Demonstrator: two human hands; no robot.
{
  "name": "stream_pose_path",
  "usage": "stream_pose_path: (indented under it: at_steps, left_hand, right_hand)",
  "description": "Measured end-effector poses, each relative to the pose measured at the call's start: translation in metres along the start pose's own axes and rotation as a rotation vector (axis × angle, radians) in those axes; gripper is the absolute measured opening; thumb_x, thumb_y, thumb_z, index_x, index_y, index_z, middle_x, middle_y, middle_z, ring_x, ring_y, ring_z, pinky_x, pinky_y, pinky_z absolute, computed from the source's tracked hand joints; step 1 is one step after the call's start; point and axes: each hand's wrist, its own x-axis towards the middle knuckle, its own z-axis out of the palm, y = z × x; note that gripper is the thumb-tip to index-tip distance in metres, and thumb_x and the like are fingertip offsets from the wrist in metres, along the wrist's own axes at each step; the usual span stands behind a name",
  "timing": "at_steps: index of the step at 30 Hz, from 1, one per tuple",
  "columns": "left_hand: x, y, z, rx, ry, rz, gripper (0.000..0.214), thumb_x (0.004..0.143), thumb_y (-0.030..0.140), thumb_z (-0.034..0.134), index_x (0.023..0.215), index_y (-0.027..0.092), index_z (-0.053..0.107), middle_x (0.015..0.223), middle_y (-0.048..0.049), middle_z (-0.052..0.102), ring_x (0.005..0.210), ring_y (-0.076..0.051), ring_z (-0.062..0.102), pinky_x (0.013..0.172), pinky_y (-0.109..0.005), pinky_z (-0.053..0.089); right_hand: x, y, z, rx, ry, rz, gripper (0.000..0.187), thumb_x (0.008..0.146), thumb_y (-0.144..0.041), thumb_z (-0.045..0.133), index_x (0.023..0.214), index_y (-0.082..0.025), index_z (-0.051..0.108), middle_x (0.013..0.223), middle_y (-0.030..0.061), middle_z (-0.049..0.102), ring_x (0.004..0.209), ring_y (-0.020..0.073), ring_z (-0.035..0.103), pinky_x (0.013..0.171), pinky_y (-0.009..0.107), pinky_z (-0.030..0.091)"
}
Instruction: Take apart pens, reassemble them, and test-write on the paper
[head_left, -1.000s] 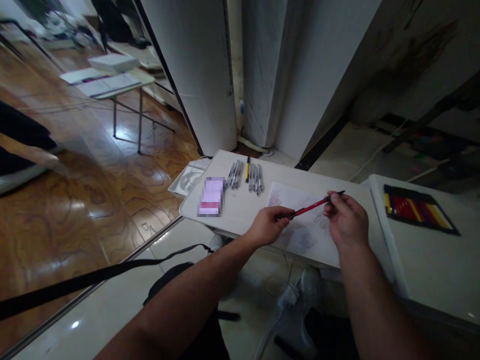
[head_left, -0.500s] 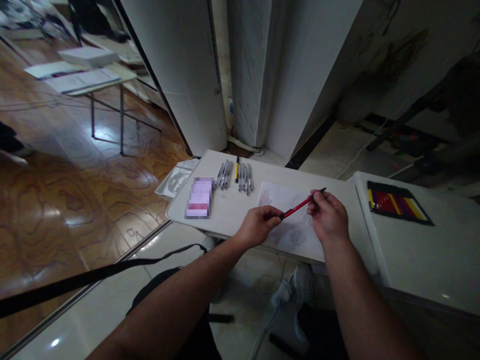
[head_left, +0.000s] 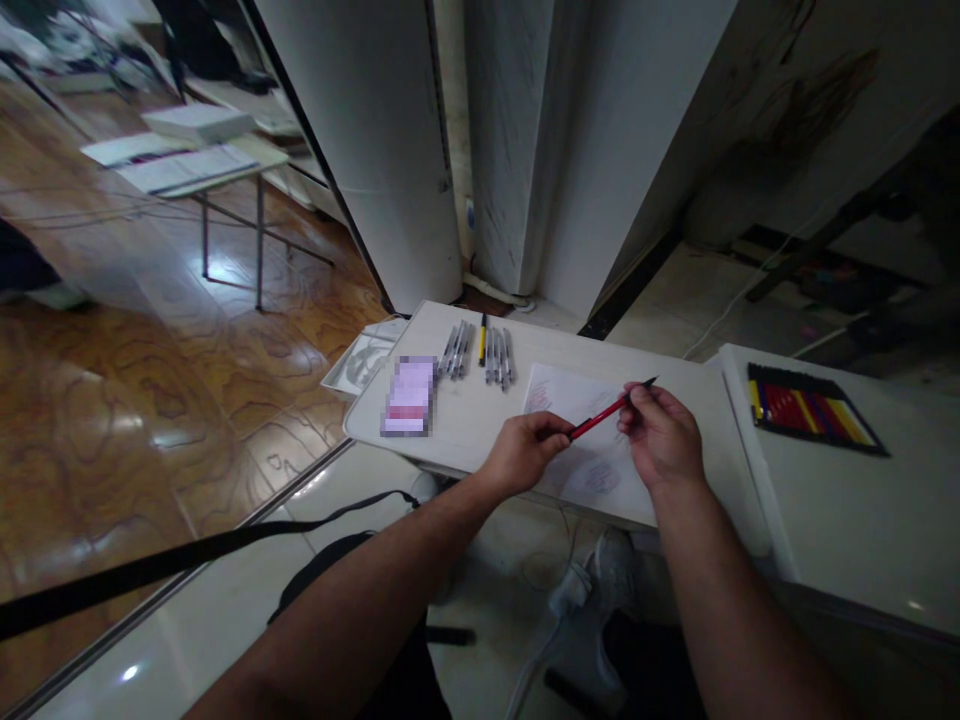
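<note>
a slim red pen with black end parts [head_left: 606, 411] is held in the air, tilted, over a white sheet of paper covered in reddish and dark scribbles [head_left: 581, 385]. the left hand [head_left: 521, 452] has its fingers pinched on the pen's lower end; the right hand [head_left: 664, 430] grasps it near the upper end, thumb and fingers closed on it, with the dark tip sticking out past them.

the paper lies on a narrow off-white table with rounded corners [head_left: 469, 435]. left of the paper, near the table's far edge, lie two small groups of clear pens with dark parts, one on the left [head_left: 455, 350] and one on the right [head_left: 499, 357], with a yellow and black pen [head_left: 482, 342] between them. nearer the left end is a flat lilac rectangle, blurred out [head_left: 410, 395]. to the right, on a white surface [head_left: 862, 520], lies a black-edged flat pack of red, yellow and blue strips [head_left: 810, 412].
</note>
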Motion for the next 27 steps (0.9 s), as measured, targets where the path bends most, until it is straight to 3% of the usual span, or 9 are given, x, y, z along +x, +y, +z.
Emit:
stream_pose_path:
  at_steps: [22, 27]
  left_hand:
    - [-0.0003, 0.007, 0.0006, 0.044, -0.022, -0.027, 0.017, 0.076, 0.022, 0.066, 0.091, 0.015, 0.07, 0.081, -0.0032, 0.071, 0.07, -0.013, 0.061, 0.066, -0.024, 0.047]
    - [-0.0038, 0.009, 0.0037, 0.201, -0.028, 0.018, 0.02, 0.081, 0.025, 0.063, 0.097, 0.017, 0.07, 0.083, -0.0031, 0.072, 0.071, -0.014, 0.063, 0.067, -0.025, 0.049]
  right_hand:
    - [0.0, 0.0002, 0.0011, -0.043, -0.001, -0.038, 0.027, 0.063, -0.032, 0.08, 0.082, -0.015, 0.07, 0.068, -0.0003, 0.065, 0.049, 0.0065, 0.051, 0.042, 0.019, 0.04]
    - [0.0012, 0.0033, 0.0, -0.166, -0.047, -0.027, 0.033, 0.066, -0.034, 0.078, 0.092, -0.015, 0.068, 0.072, 0.0021, 0.069, 0.053, 0.0089, 0.057, 0.046, 0.02, 0.043]
